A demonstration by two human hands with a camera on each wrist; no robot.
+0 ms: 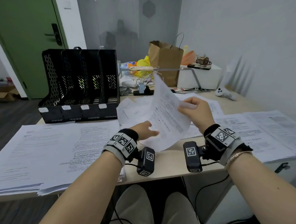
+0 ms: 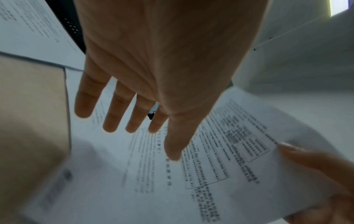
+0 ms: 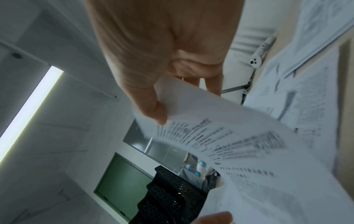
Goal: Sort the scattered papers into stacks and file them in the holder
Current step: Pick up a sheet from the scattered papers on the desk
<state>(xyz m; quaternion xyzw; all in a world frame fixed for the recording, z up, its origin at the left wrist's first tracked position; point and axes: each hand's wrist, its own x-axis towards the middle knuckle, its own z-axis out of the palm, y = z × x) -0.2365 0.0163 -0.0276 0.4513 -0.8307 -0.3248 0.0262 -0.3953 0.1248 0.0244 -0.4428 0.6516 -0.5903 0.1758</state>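
Head view: right hand (image 1: 195,111) pinches the upper edge of a white printed paper sheet (image 1: 167,116), thumb on the near face and fingers curled behind, lifting it off the light wooden table (image 1: 172,164) so it bows and tilts up toward the back. Left hand (image 1: 145,131) lies flat with fingers straight, gripping nothing, against the sheet's lower left part. In the left wrist view the straight fingers (image 2: 109,116) spread over the printed face, thumb extended; whether they press the page or hover just above it cannot be told. In the right wrist view the thumb (image 3: 153,109) clamps the sheet's blank margin; the text is motion-blurred. Beneath the lifted sheet, loose scattered white papers (image 1: 132,107) lie mid-table. Tall stack of printed pages (image 1: 44,149) at near left, overhanging the table edge; a second spread of printed pages (image 1: 262,133) at right. Black perforated four-slot file holder (image 1: 80,84) stands upright at back left, its slots showing no paper. Brown paper bag (image 1: 165,61) stands behind, near the wall.
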